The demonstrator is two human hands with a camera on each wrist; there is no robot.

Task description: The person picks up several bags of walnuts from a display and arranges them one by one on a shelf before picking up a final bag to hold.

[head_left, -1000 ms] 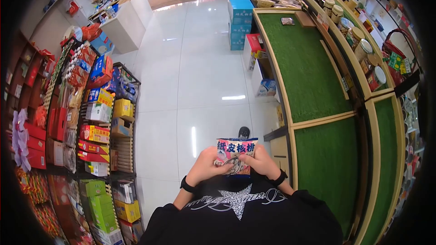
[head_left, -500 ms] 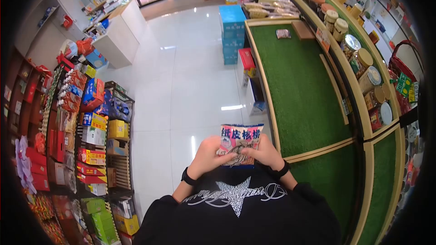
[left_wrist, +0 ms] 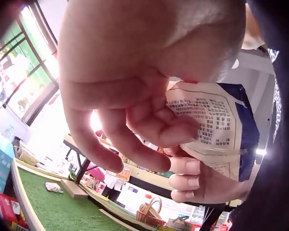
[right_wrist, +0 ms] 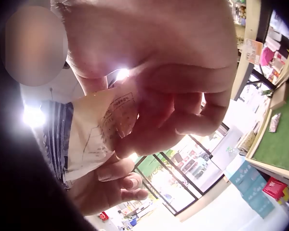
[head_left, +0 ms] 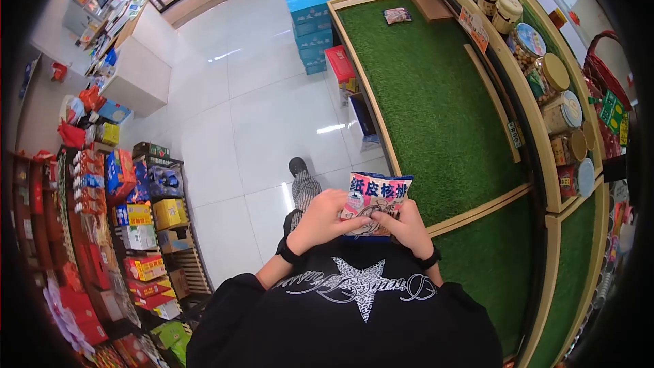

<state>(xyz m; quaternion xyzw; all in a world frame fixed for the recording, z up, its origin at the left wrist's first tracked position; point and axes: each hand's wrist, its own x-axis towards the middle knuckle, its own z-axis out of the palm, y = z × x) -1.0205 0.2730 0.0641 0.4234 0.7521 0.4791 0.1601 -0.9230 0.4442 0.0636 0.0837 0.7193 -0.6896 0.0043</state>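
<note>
A pink, white and blue bag of walnuts is held upright in front of the person's chest in the head view, large blue characters along its top. My left hand grips its left side and my right hand its right side, both thumbs lying across the front. The left wrist view shows the bag's printed white back, with fingers curled behind it. In the right wrist view, the pale bag with its dark striped end sits between both hands.
To the right runs a wooden-framed display counter with green turf, bearing a small packet. Lidded jars line a raised ledge beyond. Blue boxes are stacked by its far end. Shelves of boxed goods stand left, with tiled floor between.
The head view has turned and moved nearer the counter, and a striped trouser leg and dark shoe have come into sight. Both hands keep their grip on the bag of walnuts.
</note>
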